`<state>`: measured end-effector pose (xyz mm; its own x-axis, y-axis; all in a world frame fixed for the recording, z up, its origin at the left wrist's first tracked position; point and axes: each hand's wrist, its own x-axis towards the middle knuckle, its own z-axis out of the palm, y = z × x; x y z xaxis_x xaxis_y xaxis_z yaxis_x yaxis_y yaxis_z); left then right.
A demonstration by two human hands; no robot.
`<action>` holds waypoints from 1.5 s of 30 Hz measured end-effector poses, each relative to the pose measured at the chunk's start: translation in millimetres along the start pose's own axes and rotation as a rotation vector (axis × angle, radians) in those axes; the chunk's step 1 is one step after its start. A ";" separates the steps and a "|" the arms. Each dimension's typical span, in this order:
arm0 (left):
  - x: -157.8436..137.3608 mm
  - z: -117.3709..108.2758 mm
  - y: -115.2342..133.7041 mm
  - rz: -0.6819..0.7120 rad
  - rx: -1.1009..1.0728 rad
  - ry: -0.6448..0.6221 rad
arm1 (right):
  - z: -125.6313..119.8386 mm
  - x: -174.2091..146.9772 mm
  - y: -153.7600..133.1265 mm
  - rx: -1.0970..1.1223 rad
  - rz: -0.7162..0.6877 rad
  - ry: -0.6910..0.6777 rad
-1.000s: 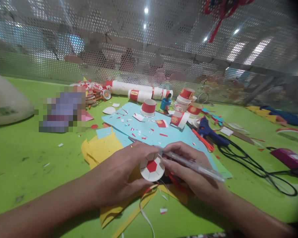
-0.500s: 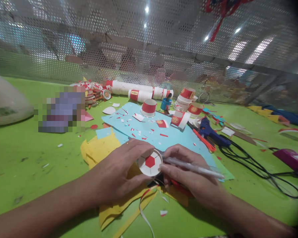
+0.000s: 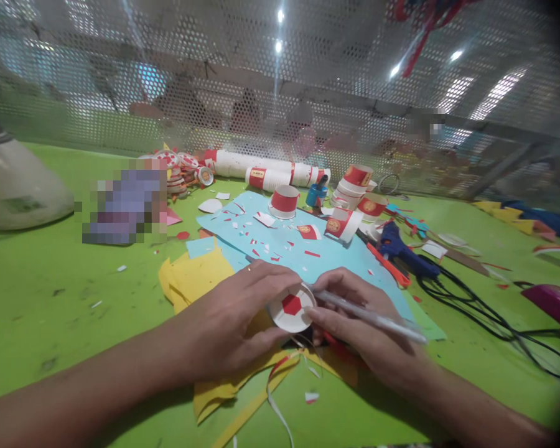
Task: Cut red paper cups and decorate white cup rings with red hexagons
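Observation:
My left hand (image 3: pixel 228 320) is curled round a small round paper cup base (image 3: pixel 291 305), with fingers above and thumb below. The base is white with a red hexagon in its middle, and short lines run out from it towards the raised rim. In my right hand (image 3: pixel 359 305) lies a clear-barrelled pen (image 3: pixel 378 323), its tip end by the base's upper right rim. My right thumb touches the base's right edge. Under both hands lie crumpled yellow paper (image 3: pixel 193 280) and thin white-and-red strips (image 3: pixel 274 392). Red-handled scissors or a similar tool are partly hidden beneath my right hand.
Blue paper (image 3: pixel 228 218) strewn with red and white scraps spreads ahead, bearing a cut red-and-white cup (image 3: pixel 284 202). To the right are a blue glue gun (image 3: pixel 406 252), orange-handled scissors (image 3: pixel 392 267) and black cable (image 3: pixel 476 323). Stacked cups (image 3: pixel 350 186) stand before a mesh screen (image 3: pixel 205 81).
The view has shifted slightly, so everything sits a little further right. The cup base has tilted a little in my fingers. Both hands keep their holds.

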<state>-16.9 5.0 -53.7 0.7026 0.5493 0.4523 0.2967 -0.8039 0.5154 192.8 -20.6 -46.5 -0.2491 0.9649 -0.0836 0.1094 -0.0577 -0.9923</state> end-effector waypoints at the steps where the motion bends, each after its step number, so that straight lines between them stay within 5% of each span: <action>1: 0.1 0.4 -0.5 0.006 0.007 0.015 | 0.7 0.4 1.3 0.041 0.014 -0.015; 7: -0.8 4.1 -0.1 0.000 0.025 0.059 | 2.7 1.7 7.3 0.217 0.065 -0.092; 14: 0.2 1.1 -2.7 -0.067 0.011 0.057 | 1.7 -1.2 2.4 0.038 -0.006 -0.068; 22: 1.5 0.3 -7.4 -0.180 -0.049 -0.030 | -18.8 -4.4 -0.2 -0.084 -0.117 0.219; 33: -0.5 6.5 -14.5 -0.233 -0.009 -0.021 | -14.1 1.5 7.8 -0.269 -0.113 -0.051; 45: 0.4 6.3 -13.8 -0.240 0.010 -0.035 | -4.7 0.0 5.8 -0.273 -0.097 -0.034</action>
<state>-16.6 14.8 -65.2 0.6334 0.7166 0.2920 0.4643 -0.6538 0.5975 197.9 -19.8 -51.8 -0.3031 0.9529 0.0028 0.3376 0.1102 -0.9348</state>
